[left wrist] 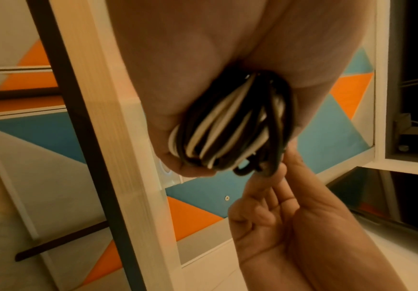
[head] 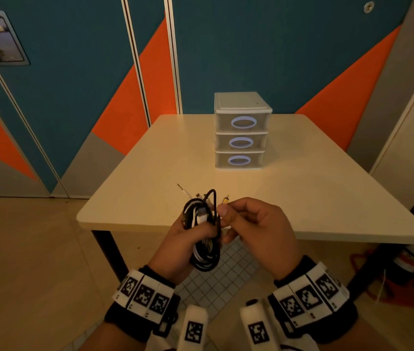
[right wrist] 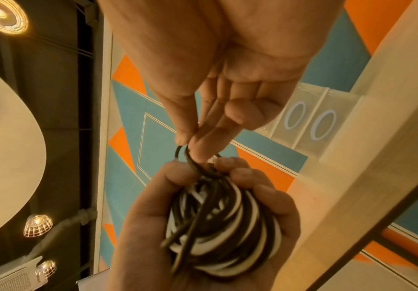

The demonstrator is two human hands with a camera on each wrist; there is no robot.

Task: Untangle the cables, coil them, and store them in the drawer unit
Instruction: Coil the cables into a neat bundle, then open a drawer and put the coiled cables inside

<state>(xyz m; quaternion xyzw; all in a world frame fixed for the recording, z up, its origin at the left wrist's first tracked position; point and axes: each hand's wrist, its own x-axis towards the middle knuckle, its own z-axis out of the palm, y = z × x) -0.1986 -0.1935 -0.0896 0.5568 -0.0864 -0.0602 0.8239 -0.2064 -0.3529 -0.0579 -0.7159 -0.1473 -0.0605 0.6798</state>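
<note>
Three shut drawers in the drawer unit [head: 242, 130]; cables [head: 203, 231] in left hand [head: 185, 245].

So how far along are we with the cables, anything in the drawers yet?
Nothing stored yet: all three drawers of the drawer unit look closed. In hand: the left hand grips the mixed black and white cable bundle while the right hand pinches a black loop at its top. Separating, coiling and storing all remain.
</note>
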